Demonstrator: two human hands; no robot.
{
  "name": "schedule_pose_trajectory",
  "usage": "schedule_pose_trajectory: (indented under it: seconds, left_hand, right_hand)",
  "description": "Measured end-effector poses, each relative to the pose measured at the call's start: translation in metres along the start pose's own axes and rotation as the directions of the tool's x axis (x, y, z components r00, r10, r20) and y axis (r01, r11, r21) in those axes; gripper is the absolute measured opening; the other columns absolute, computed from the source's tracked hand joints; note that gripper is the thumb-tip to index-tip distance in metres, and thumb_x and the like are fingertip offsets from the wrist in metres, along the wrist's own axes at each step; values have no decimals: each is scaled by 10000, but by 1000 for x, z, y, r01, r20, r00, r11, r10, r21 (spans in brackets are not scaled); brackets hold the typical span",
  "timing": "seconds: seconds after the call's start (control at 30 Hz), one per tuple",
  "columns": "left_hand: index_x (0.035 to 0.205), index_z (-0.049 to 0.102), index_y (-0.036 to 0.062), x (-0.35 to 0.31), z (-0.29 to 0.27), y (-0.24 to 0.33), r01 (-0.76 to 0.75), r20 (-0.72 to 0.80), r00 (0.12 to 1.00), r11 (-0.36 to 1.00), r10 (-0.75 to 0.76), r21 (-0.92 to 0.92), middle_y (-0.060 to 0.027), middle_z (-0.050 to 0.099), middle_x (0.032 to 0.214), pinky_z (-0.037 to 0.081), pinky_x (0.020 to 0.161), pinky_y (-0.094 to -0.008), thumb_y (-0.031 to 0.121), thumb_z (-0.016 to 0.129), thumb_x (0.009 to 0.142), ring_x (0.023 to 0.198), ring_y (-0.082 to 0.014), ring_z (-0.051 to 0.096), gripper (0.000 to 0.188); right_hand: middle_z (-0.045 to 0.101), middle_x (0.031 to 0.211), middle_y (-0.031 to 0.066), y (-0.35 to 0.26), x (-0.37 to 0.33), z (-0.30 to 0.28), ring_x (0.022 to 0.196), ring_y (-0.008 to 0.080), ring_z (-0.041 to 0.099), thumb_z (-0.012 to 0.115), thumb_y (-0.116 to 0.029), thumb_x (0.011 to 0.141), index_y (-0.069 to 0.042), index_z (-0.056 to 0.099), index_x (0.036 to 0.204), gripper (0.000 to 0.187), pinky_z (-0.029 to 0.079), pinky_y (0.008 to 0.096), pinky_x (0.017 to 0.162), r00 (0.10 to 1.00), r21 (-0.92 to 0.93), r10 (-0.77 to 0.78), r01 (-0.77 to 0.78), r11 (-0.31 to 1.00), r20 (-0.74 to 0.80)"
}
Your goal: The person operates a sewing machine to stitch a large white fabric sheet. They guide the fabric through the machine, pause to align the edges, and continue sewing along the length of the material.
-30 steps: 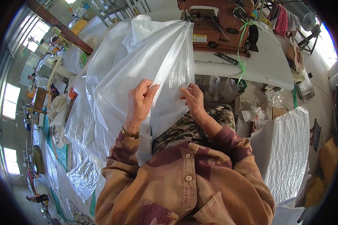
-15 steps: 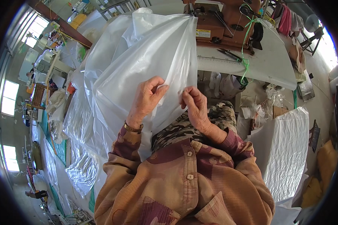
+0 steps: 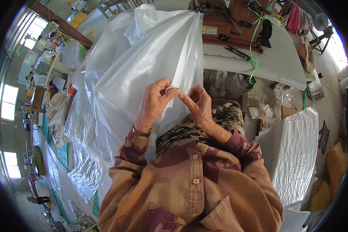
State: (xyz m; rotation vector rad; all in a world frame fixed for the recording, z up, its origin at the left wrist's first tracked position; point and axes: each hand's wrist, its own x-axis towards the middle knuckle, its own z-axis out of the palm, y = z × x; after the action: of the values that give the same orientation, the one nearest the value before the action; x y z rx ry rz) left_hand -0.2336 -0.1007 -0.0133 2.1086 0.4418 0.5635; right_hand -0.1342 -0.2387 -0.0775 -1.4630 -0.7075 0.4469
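A large translucent white plastic sheet (image 3: 131, 73) drapes over my lap and runs up to the brown sewing machine (image 3: 230, 23), where its far corner is gathered at the needle end. My left hand (image 3: 155, 100) pinches the sheet's folded edge between thumb and fingers. Close on the right, my right hand (image 3: 198, 106) also has the edge, thumb and curled fingertips closed on it; the exact grip is partly hidden. Between the hands the edge hangs in long pleats below the machine.
On the machine table (image 3: 274, 62) lie black thread snips (image 3: 237, 53) beside a printed ruler strip, with a green cord (image 3: 254, 58) hanging over the front. A stack of white sheets (image 3: 290, 150) stands at the right. More plastic sheeting (image 3: 85, 174) lies at the left.
My right thumb has swung toward my left hand, and the two thumbs are now closer together. The sheet stays stretched up to the machine, barely shifted.
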Motion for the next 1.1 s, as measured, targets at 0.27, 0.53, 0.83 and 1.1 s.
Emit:
schedule_pose_trajectory:
  seconds: [0.27, 0.53, 0.83, 1.1]
  left_hand:
    - [819, 542, 12, 3, -3, 10, 12, -4, 1000, 1000, -12, 10, 33, 438, 614, 327, 491, -244, 103, 710, 897, 580, -25, 356, 207]
    - [865, 536, -18, 1, 8, 7, 0, 59, 998, 999, 3, -46, -12, 434, 644, 349, 524, -261, 63, 659, 922, 614, -63, 364, 158]
    - [904, 601, -29, -1, 8, 1, 63, 129, 990, 997, -57, -49, -4, 484, 651, 379, 560, -273, 86, 611, 959, 644, -71, 392, 127]
    - [877, 584, 9, -8, 10, 10, 122, -13, 992, 966, -128, -227, 93, 356, 644, 259, 521, -236, 225, 606, 1004, 613, -25, 309, 252]
  right_hand:
    - [583, 646, 84, -35, -7, -5, 567, 187, 572, 682, -216, 938, -7, 556, 861, 256, 469, 329, 547, 980, 141, -109, 85, 986, 165]
    - [584, 607, 137, -44, -12, -12, 546, 315, 596, 669, -196, 925, -10, 557, 828, 238, 486, 396, 556, 925, -81, -155, 194, 978, 346]
    - [611, 614, 128, -44, -10, -8, 594, 328, 648, 616, -154, 922, -10, 553, 965, 164, 507, 410, 546, 765, -323, -317, 555, 767, 561]
    - [580, 564, 84, -34, -8, -1, 524, 281, 634, 612, -178, 922, -21, 554, 958, 171, 478, 408, 482, 660, -327, -413, 705, 630, 627]
